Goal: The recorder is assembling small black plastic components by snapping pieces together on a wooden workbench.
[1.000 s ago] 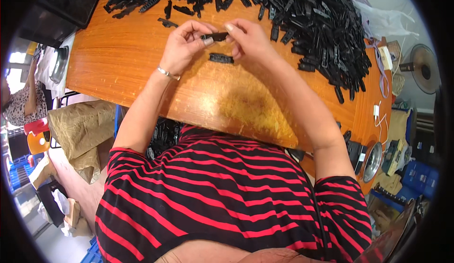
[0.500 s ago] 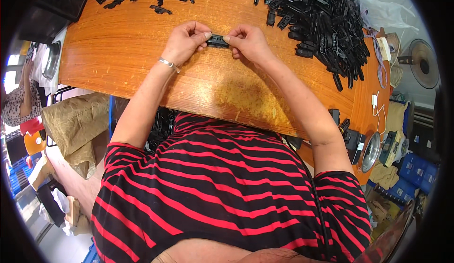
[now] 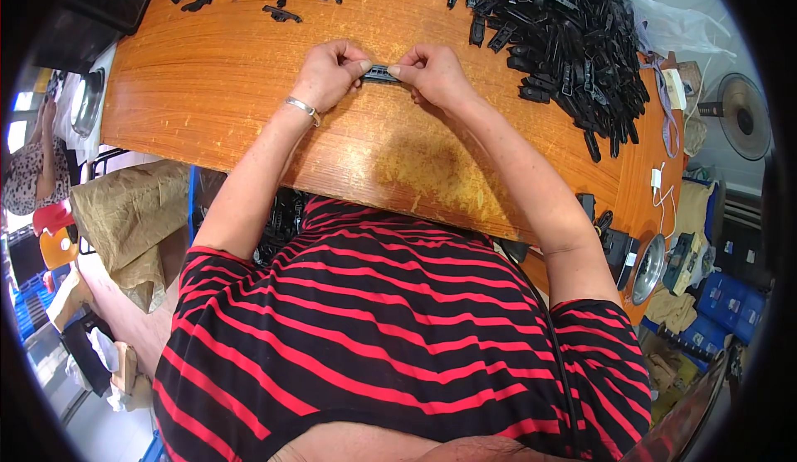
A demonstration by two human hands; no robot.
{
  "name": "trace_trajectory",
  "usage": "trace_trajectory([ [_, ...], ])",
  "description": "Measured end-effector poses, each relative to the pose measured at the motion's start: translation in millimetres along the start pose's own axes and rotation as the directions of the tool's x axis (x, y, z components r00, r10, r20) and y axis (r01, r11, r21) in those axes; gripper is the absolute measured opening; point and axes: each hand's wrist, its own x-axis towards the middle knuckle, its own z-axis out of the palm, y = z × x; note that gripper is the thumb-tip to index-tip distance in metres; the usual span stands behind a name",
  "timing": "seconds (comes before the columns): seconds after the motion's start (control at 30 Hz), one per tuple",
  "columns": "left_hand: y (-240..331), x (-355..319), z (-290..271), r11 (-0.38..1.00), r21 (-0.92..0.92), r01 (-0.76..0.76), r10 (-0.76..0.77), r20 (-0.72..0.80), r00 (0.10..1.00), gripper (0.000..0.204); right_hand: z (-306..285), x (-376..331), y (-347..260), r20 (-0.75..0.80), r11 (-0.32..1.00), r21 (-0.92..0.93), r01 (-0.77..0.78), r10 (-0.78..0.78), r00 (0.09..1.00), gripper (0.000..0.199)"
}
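Two hands pinch one short black plastic strip between them, just above the worn orange wooden tabletop: your left hand grips its left end with thumb and curled fingers, your right hand grips its right end the same way. Only the strip's middle shows; both ends are hidden under your fingertips, and its finer shape is too small to make out. A silver bracelet sits on your left wrist.

Beyond your hands a big heap of black plastic clips runs along the far and right side of the tabletop, cut off at the upper rim, with one loose black piece lying apart to the left. Near the right edge lies a small white rectangular charger with a cable. Left of the tabletop, lower down, stands a crumpled brown paper sack. At lower right, blue plastic crates sit on the floor, partly cut off by the dark rim. Your red-and-black striped shirt hides the tabletop's near edge.
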Motion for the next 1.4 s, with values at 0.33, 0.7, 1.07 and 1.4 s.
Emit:
trace_trajectory([
  [0.33, 8, 16, -8, 0.97, 0.18, 0.161, -0.179, 0.089, 0.98, 0.012, -10, 21, -5, 0.094, 0.964, -0.254, -0.084, 0.111, 0.989, 0.028],
  [0.7, 13, 9, -7, 0.932, 0.342, 0.122, -0.136, 0.018, 0.991, 0.026, -11, 18, -20, 0.093, 0.823, -0.557, 0.108, -0.067, 0.993, 0.032],
  [1.07, 2, -24, 2, 0.975, -0.187, 0.117, -0.079, 0.197, 0.977, 0.021, -3, -23, -7, -0.105, 0.897, -0.219, 0.384, -0.413, 0.905, 0.018],
  [1.4, -3, -100, -38, 0.979, -0.148, 0.143, -0.127, 0.115, 0.985, 0.021, 19, -36, -15, 0.451, 0.977, 0.107, 0.185, -0.213, 0.867, 0.024],
])
